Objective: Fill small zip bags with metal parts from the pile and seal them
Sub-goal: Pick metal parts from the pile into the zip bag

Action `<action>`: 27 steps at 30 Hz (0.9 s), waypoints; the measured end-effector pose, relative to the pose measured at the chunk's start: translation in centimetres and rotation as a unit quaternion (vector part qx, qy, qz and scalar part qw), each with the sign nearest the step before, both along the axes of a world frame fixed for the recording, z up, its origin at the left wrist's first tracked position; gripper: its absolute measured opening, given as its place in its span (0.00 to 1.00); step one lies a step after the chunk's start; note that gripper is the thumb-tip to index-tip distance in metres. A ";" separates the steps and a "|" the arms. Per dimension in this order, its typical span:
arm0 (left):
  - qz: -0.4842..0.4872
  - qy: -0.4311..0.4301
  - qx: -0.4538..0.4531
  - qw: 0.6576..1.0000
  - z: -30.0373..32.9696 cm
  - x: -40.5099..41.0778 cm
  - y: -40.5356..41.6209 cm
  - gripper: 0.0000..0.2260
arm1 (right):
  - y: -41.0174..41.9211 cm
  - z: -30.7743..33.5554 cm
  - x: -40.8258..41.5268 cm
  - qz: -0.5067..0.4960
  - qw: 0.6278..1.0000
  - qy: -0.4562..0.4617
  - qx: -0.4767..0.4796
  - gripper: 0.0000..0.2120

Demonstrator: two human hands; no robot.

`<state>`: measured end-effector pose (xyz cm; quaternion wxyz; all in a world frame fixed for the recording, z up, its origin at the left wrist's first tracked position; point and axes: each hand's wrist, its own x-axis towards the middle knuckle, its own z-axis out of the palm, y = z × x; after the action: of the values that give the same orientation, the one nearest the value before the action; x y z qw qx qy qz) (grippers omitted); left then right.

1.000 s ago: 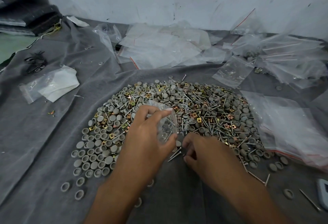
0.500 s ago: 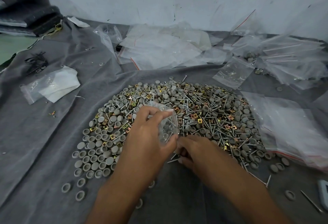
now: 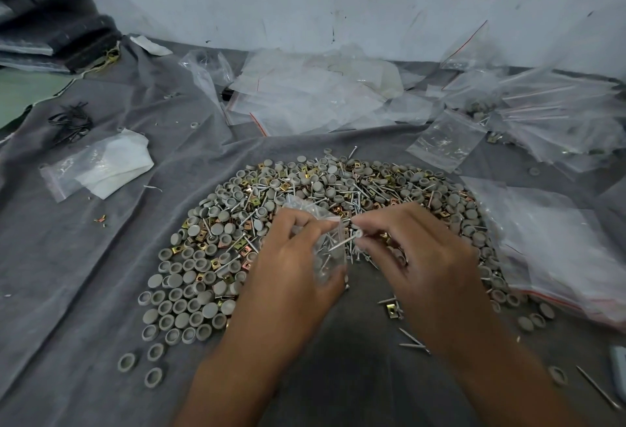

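Observation:
A wide pile of parts [image 3: 305, 189] lies on the grey cloth: grey round caps, long screws and brass-coloured square clips. My left hand [image 3: 288, 267] grips a small clear zip bag [image 3: 327, 243] by its mouth, just above the near side of the pile; screws show inside it. My right hand [image 3: 416, 257] pinches a screw [image 3: 343, 243] by its head, with the shank pointing into the bag's opening. Both hands meet over the middle of the pile.
Several empty zip bags [image 3: 321, 94] lie heaped along the back by the wall. A large clear bag [image 3: 559, 250] lies at the right of the pile. A bag with white paper [image 3: 101, 165] rests at the left. Loose caps [image 3: 154, 352] and screws [image 3: 413, 338] dot the near cloth [image 3: 67, 291].
My right hand has lifted from the cloth with a screw and brought it up to the bag's mouth. My left hand has held the bag nearly still.

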<state>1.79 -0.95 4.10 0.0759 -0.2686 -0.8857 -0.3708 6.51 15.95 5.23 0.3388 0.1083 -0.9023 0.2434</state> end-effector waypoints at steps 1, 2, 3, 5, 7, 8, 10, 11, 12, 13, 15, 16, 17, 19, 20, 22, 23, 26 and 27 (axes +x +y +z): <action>-0.001 0.003 -0.003 1.000 0.0 0.0 0.0 0.23 | -0.3 -0.2 0.0 0.013 1.000 -0.001 0.016 0.08; -0.001 0.005 -0.006 1.000 0.0 0.0 0.0 0.22 | -0.5 -0.4 0.0 0.020 0.999 -0.002 0.030 0.08; -0.003 0.005 -0.008 1.000 -0.1 0.0 0.0 0.22 | -0.8 -0.6 0.1 0.019 0.999 -0.002 0.043 0.08; -0.006 0.005 -0.012 1.000 -0.1 0.0 0.0 0.21 | -1.3 -0.9 -0.1 -0.003 0.998 0.008 0.066 0.08; -0.008 0.007 -0.017 1.000 -0.1 0.0 0.0 0.19 | -1.6 -1.0 -0.3 -0.023 0.998 0.010 0.062 0.07; -0.008 0.007 -0.017 1.000 -0.1 0.0 0.0 0.20 | -1.7 -1.0 -0.4 -0.026 0.998 0.004 0.053 0.06; -0.008 0.003 -0.010 1.000 -0.1 0.0 0.0 0.22 | -1.5 -1.0 -0.4 -0.027 0.999 -0.011 0.041 0.05; -0.007 0.002 -0.007 1.000 -0.1 0.0 0.0 0.23 | -1.3 -1.0 -0.3 -0.030 0.999 -0.016 0.038 0.04; -0.006 0.003 -0.007 1.000 -0.1 0.0 -0.1 0.24 | -1.1 -0.9 -0.2 -0.034 0.999 -0.018 0.031 0.03; -0.005 0.004 -0.006 1.000 0.0 0.0 -0.1 0.25 | -0.9 -0.8 -0.2 -0.038 0.999 -0.019 0.016 0.03; -0.007 0.005 -0.002 1.000 0.0 0.0 -0.2 0.25 | -0.7 -0.8 -0.1 -0.036 0.999 -0.011 0.001 0.05; -0.009 0.004 0.001 1.000 0.0 0.0 -0.1 0.24 | -0.9 -0.8 -0.2 -0.032 0.999 -0.004 0.012 0.05; -0.012 0.002 0.005 1.000 -0.1 0.0 -0.1 0.23 | -1.1 -0.8 -0.2 -0.027 0.999 0.003 0.024 0.05; -0.013 -0.002 0.010 1.000 -0.1 0.0 0.0 0.22 | -1.4 -1.0 -0.4 -0.016 1.000 0.008 0.026 0.05; -0.012 -0.002 0.012 1.000 -0.1 0.0 0.0 0.22 | -1.5 -1.1 -0.4 -0.013 1.000 0.013 0.025 0.05; -0.010 0.001 0.015 1.000 -0.1 -0.1 0.1 0.22 | -1.6 -1.2 -0.4 -0.013 0.999 0.020 0.032 0.06; -0.011 0.001 0.015 1.000 -0.1 -0.1 0.1 0.22 | -1.6 -1.2 -0.4 -0.012 0.999 0.016 0.034 0.06; -0.019 0.005 0.011 1.000 -0.2 -0.1 0.1 0.20 | -1.9 -1.3 -0.3 -0.001 1.000 -0.013 -0.002 0.10; -0.018 0.004 0.008 1.000 -0.2 -0.1 0.1 0.19 | -1.8 -1.3 -0.3 0.003 0.999 -0.020 -0.032 0.10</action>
<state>1.70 -0.86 3.92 0.0747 -0.2850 -0.8774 -0.3786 6.16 14.13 3.94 0.3228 0.0953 -0.9006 0.2751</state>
